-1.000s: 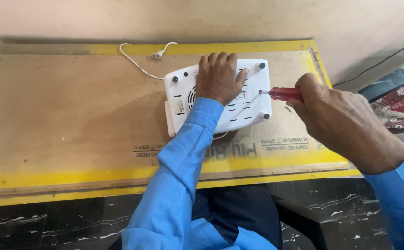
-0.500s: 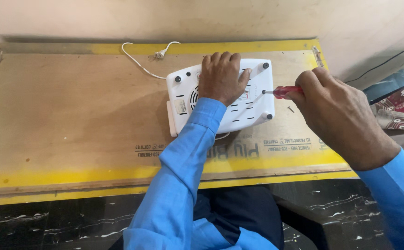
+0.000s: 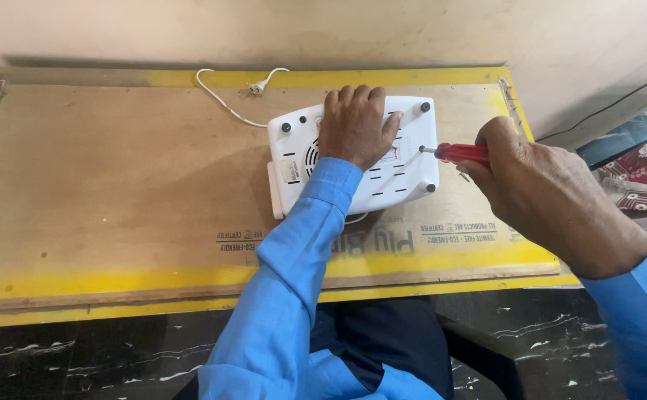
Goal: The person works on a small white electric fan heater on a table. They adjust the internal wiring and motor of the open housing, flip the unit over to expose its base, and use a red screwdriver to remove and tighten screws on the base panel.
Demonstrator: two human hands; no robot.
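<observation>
Here, a white plastic appliance is lying upside down near the middle of the tabletop, a bit toward the back edge, w/ its flat underside facing up. It's roughly rectangular w/ rounded corners; small dark rubber feet are sitting at the corners, rows of short vent slots are running across the base, a round grille is showing beside the wrist, and a small label is sitting on the side facing left. A thin white cord is looping out from the back-left of it and ending in a plug lying flat near the tabletop's rear edge. The left hand is pressing palm-down on the underside, fingers spread and wrapping toward the far edge, holding the unit steady; its blue sleeve is crossing over the near part of the casing. The right hand is closing round a red-handled screwdriver, gripping the handle firmly, w/ the thin metal shaft pointing left and the tip touching the underside near the right side. The tabletop is a plywood sheet w/ yellow borders & printed marks along the near edge.
</observation>
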